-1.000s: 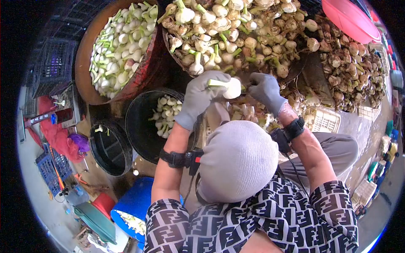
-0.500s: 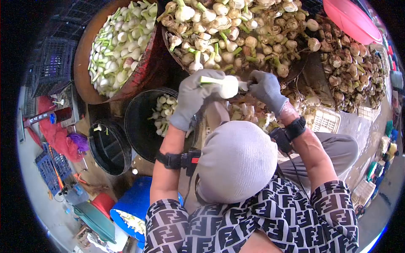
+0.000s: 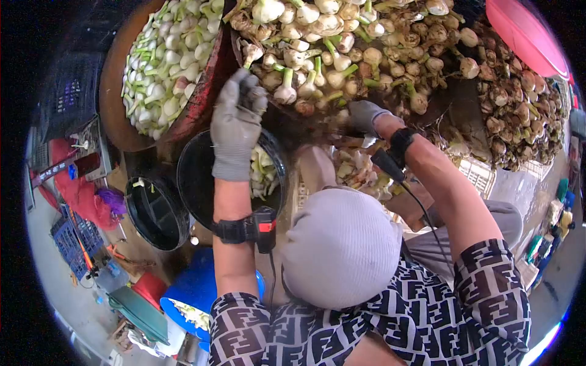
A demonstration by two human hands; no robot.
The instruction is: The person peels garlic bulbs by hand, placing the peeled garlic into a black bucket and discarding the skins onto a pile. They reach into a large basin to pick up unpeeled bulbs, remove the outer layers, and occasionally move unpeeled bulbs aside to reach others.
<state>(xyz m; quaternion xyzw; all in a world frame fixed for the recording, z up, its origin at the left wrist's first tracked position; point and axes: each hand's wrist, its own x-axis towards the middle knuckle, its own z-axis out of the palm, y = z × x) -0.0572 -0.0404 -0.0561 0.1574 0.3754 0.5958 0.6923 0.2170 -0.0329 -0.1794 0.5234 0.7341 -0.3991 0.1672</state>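
My left hand (image 3: pixel 238 119), in a grey glove, reaches to the left edge of the garlic heap. Its bent fingers close at the stem end of an unpeeled garlic bulb (image 3: pixel 251 52). The dark fingertips of this glove look dirty. My right hand (image 3: pixel 368 117), gloved too, is low at the heap's front edge with its fingers curled in. What those fingers hold is hidden, and I cannot tell what it is. Below that hand lie loose garlic skins (image 3: pixel 360 168). Soiled garlic bulbs with cut green stems (image 3: pixel 285 91) surround both hands.
A rusty drum (image 3: pixel 113 91) full of white garlic stands at left. Below it are a black bucket (image 3: pixel 198 177) with garlic inside and a smaller black tub (image 3: pixel 131 213). A blue bucket (image 3: pixel 201 274), a pink basin (image 3: pixel 528 33) and a darker garlic pile (image 3: pixel 519 116) lie around.
The peeled white bulb has left my left hand, which has moved up and left to the heap. My right hand has lowered slightly and moved left, away from where both hands met.
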